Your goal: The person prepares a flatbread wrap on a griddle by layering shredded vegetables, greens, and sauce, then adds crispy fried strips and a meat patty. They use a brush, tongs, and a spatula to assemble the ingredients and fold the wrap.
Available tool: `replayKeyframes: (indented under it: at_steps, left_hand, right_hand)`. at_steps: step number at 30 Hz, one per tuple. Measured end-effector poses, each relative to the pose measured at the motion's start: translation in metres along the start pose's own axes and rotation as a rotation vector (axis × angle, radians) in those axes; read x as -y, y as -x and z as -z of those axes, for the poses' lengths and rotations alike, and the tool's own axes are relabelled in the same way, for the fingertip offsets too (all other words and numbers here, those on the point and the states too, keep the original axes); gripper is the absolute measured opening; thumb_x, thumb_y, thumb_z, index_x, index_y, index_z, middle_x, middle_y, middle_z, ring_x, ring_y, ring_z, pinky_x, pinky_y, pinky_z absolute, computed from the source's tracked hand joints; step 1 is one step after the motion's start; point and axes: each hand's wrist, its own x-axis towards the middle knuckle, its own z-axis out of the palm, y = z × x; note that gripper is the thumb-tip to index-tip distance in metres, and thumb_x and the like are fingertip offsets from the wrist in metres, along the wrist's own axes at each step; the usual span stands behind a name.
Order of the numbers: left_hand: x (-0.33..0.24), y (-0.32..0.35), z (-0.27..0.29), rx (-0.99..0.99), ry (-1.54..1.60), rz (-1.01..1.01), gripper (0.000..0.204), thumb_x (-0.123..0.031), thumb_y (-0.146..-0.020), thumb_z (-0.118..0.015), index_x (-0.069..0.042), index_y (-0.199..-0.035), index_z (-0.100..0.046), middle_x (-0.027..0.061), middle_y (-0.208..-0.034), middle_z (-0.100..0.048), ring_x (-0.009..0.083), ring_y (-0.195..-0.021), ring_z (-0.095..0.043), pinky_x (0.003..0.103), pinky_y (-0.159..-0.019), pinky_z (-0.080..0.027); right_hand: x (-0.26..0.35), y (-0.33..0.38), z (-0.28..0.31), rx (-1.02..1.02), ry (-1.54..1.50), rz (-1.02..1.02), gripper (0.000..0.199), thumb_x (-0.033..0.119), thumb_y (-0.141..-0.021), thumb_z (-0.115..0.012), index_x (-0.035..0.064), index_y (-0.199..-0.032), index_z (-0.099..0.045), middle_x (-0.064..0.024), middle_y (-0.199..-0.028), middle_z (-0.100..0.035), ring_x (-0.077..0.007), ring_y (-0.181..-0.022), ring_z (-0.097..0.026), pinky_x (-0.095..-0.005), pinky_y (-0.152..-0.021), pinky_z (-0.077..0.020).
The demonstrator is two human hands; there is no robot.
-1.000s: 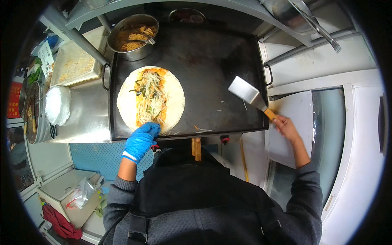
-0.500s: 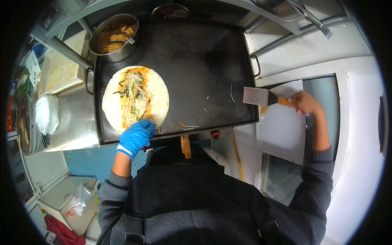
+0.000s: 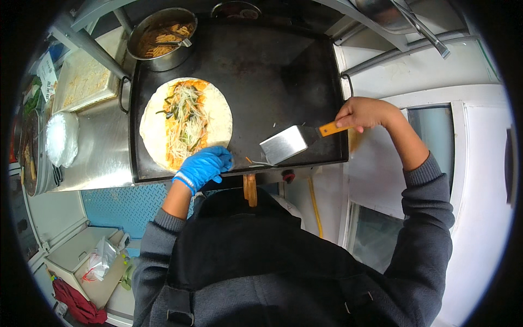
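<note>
A round pale flatbread [image 3: 218, 117] lies at the left of the dark griddle [image 3: 272, 71], with a band of orange sauce and shredded vegetables [image 3: 188, 111] down its middle. My left hand [image 3: 202, 168], in a blue glove, is by the flatbread's near edge and the griddle's front rim. Its fingers are curled in; what they hold, if anything, is too small to name. My bare right hand [image 3: 366, 113] grips the wooden handle of a wide metal spatula [image 3: 286, 144]. The blade rests low over the griddle's front right, close beside a few stray shreds [image 3: 257, 162].
At the griddle's back left stands a metal pot [image 3: 163, 62] of brown food with a utensil in it. Left of it are a pale tray [image 3: 87, 87] and a white plastic bag [image 3: 61, 139] on the steel counter. Wooden handles [image 3: 250, 191] hang at the front edge.
My right hand has brought the spatula leftward from beyond the griddle's right rim to over its front part. My left hand has shifted slightly right, along the flatbread's near edge.
</note>
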Motion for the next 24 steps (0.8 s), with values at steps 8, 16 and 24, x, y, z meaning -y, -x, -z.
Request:
replayKeyframes:
  at_steps: [8, 16, 24]
  left_hand:
    - [0.010, 0.011, -0.011, -0.023, 0.587, 0.496, 0.027, -0.005, -0.077, -0.064, -0.004, -0.104, -0.066, 0.0086, -0.104, -0.063, 0.0226, -0.092, -0.064, 0.031, -0.078, -0.053]
    - [0.018, -0.023, -0.023, 0.019, -0.044, -0.141, 0.040, -0.006, -0.069, -0.075, -0.008, -0.108, -0.065, 0.0100, -0.106, -0.063, 0.0279, -0.095, -0.062, 0.034, -0.082, -0.052]
    - [-0.004, -0.007, 0.003, -0.140, 1.312, 0.601, 0.019, -0.015, -0.095, -0.055, -0.004, -0.108, -0.063, 0.0118, -0.098, -0.068, 0.0184, -0.083, -0.067, 0.032, -0.065, -0.061]
  right_hand:
    - [-0.034, 0.048, -0.014, -0.037, -0.116, -0.308, 0.030, 0.035, -0.092, -0.057, 0.0092, -0.090, -0.071, -0.0007, -0.051, -0.053, -0.0101, -0.039, -0.044, -0.0279, -0.040, -0.0355]
    - [0.002, -0.007, -0.069, 0.061, -0.290, -0.009, 0.032, 0.034, -0.094, -0.056, 0.0070, -0.104, -0.070, -0.0026, -0.053, -0.055, -0.0095, -0.036, -0.041, -0.0275, -0.038, -0.0344]
    - [0.039, 0.000, -0.063, 0.060, -0.556, 0.020, 0.031, 0.031, -0.096, -0.055, 0.0044, -0.103, -0.069, -0.0022, -0.054, -0.055, -0.0064, -0.035, -0.038, -0.0241, -0.037, -0.0306]
